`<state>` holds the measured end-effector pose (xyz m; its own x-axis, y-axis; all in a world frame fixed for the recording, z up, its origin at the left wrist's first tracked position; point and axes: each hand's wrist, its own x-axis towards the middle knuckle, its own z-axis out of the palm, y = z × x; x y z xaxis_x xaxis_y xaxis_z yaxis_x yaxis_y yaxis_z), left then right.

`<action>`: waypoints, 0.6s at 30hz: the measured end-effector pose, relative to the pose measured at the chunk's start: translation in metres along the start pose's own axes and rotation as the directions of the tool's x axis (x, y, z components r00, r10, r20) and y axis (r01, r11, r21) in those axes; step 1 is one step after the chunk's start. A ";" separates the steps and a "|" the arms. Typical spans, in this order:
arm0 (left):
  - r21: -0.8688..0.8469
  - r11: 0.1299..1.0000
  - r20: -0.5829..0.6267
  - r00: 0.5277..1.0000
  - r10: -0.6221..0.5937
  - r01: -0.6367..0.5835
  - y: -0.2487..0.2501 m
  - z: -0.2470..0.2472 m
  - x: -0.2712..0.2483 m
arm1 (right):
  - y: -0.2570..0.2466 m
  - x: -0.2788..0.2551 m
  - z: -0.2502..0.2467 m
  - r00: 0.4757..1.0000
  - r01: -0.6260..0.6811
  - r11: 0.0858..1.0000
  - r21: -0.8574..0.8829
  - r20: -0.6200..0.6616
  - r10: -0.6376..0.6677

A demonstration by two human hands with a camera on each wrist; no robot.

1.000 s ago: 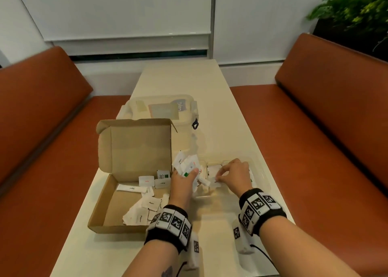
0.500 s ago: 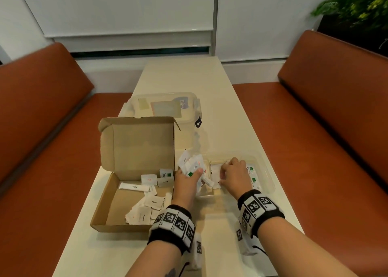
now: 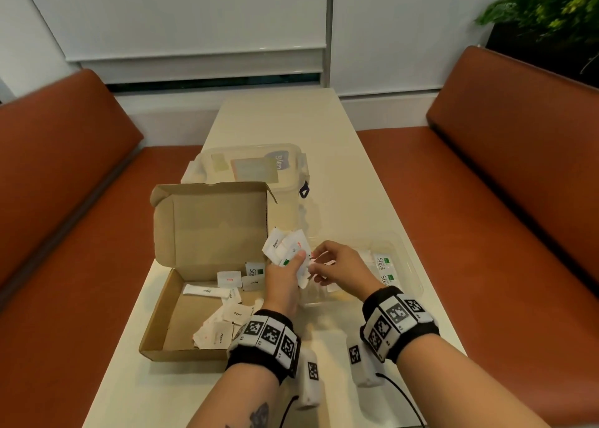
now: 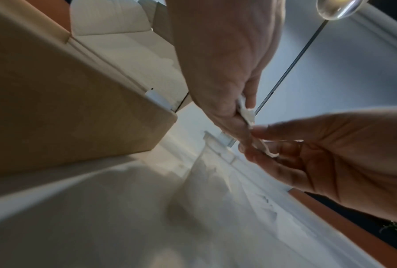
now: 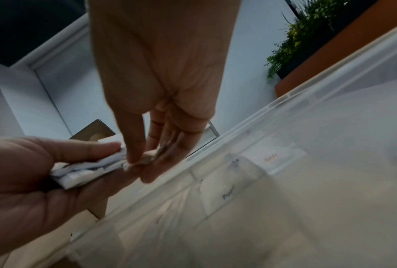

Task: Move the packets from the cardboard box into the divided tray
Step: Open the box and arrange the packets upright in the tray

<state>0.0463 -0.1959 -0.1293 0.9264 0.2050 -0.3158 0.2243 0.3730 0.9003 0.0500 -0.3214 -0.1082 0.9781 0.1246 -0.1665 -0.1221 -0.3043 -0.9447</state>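
Observation:
My left hand (image 3: 291, 263) grips a fanned bunch of white packets (image 3: 285, 246) between the open cardboard box (image 3: 181, 311) and the clear divided tray (image 3: 410, 267). My right hand (image 3: 317, 267) pinches one packet at the bunch's right edge. The right wrist view shows the bunch of packets (image 5: 85, 172) in my left hand (image 5: 55, 174), and my right hand (image 5: 140, 161) nipping the end of one. Several packets (image 3: 227, 314) lie loose in the box. Stevia packets (image 3: 384, 265) and a pepper packet (image 5: 227, 194) lie in tray compartments.
A lidded clear plastic container (image 3: 256, 168) stands behind the box, whose raised lid (image 3: 214, 226) faces me. Orange benches (image 3: 64, 233) flank the narrow cream table (image 3: 350, 184). A potted plant (image 3: 547, 9) sits at the back right. Wrist-camera cables (image 3: 402, 398) trail near the front edge.
My right hand has come left out of the tray to the bunch in my left hand and now pinches a packet there. The left hand has stayed almost still.

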 end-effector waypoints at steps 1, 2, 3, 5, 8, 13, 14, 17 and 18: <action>-0.013 1.000 0.005 1.000 0.007 -0.007 0.002 0.000 0.001 | -0.003 0.000 -0.001 1.000 -0.004 0.999 0.043 -0.008 0.004; -0.020 1.000 0.005 1.000 0.011 -0.011 0.003 0.000 0.001 | -0.005 -0.001 -0.002 1.000 0.000 0.998 0.068 -0.025 0.002; -0.028 1.000 0.001 1.000 0.014 -0.014 0.005 0.000 0.002 | -0.007 0.000 -0.004 0.999 0.006 0.997 0.074 -0.048 -0.002; -0.067 0.998 -0.022 1.000 0.008 -0.009 0.007 0.000 0.002 | -0.007 0.001 -0.008 0.993 0.021 0.999 0.047 -0.118 -0.016; -0.085 0.996 -0.024 1.000 0.006 -0.008 0.009 -0.001 0.003 | -0.005 0.004 -0.016 0.983 0.038 0.997 0.072 -0.184 -0.024; -0.120 0.993 -0.013 1.000 0.006 -0.007 0.013 0.004 0.000 | -0.002 0.007 -0.027 0.947 0.082 0.995 0.052 -0.316 -0.062; -0.149 0.989 0.013 1.000 -0.004 0.006 0.014 0.006 0.000 | -0.003 0.007 -0.029 0.932 0.100 0.995 0.029 -0.354 -0.084; -0.199 0.977 0.117 0.992 -0.046 0.069 0.020 0.009 -0.003 | -0.008 0.007 -0.030 0.937 0.138 0.990 -0.031 -0.320 -0.141; -0.199 0.976 0.145 0.988 -0.058 0.087 0.021 0.010 -0.005 | -0.009 0.007 -0.030 0.942 0.155 0.987 -0.048 -0.294 -0.163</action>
<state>0.0499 -0.1980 -0.1055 0.9458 0.0490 -0.3209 0.2394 0.5624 0.7914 0.0631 -0.3457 -0.0921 0.9906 -0.1111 0.0799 0.0396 -0.3261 -0.9445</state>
